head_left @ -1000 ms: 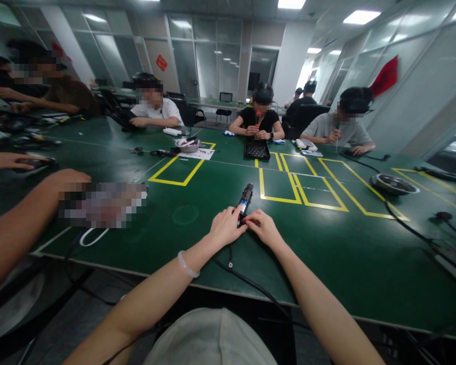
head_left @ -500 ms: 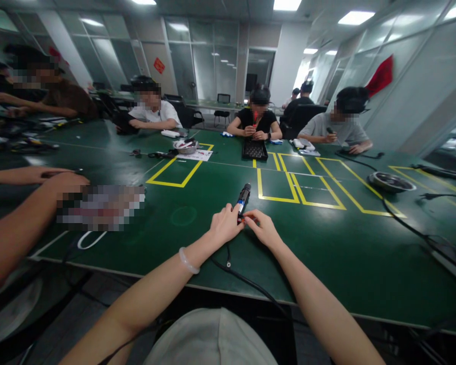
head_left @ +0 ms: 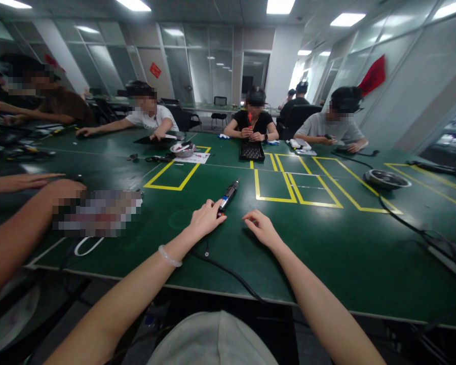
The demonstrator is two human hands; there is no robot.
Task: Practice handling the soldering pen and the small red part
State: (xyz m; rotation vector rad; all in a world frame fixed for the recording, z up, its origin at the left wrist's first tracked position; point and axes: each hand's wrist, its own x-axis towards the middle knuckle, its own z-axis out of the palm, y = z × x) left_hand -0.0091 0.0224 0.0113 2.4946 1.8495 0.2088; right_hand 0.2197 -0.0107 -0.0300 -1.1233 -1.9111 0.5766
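My left hand is closed around the rear part of an electric screwdriver, a slim black tool with a blue-and-white label and a thin bit at its far end. The bit points away from me and a little to the right. A bit of orange-red shows beside my fingertips. From under my left wrist a black cord runs toward the table's near edge, with a small metal ring by it. My right hand rests on the table to the right, fingers loosely curled and apart, holding nothing.
Yellow tape rectangles mark the green table. A round metal-rimmed object and black cables lie right. Another person's arm and a blurred-out item are left. Across sit several people; a black tray stands before one.
My left hand has moved left with the electric screwdriver, which now tilts right and shows its bit. My right hand has come away from the tool. A person across has stretched out an arm.
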